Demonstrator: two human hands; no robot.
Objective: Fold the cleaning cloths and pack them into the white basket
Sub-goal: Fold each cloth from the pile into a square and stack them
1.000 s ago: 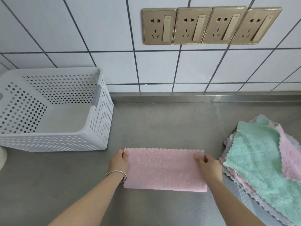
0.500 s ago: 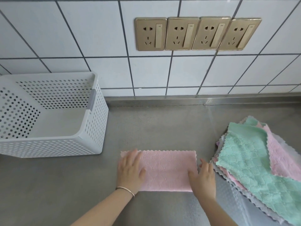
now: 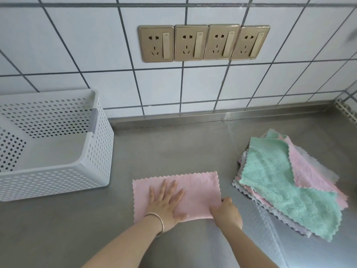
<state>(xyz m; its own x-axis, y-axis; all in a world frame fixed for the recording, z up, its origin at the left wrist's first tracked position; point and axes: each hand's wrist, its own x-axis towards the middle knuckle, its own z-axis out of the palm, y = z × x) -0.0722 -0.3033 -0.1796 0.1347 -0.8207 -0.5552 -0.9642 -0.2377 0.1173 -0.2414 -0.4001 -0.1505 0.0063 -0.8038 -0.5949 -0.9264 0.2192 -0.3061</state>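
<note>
The pink cleaning cloth [image 3: 195,188], folded into a rectangle, is lying flat on the steel counter [image 3: 173,147] at lower centre of the frame, scalloped edges showing along its top and sides. The left hand [image 3: 166,202] is pressing down on it with fingers spread wide, palm flat on the cloth's lower left part, a thin metal bangle [image 3: 157,222] sitting on the wrist. The right hand [image 3: 227,212] is curling in at the cloth's lower right corner, fingers bunched and pinching that edge. Over at left of the frame, the white perforated basket [image 3: 96,151] is standing on the counter, well apart from the cloth, nothing showing inside it. At right, a loose stack of unfolded cloths [image 3: 289,186] is waiting, a mint green one on top with pink and pale grey ones fanning out beneath. Upper centre, four gold wall sockets [image 3: 203,43] are lining the white tiled wall [image 3: 77,45].
</note>
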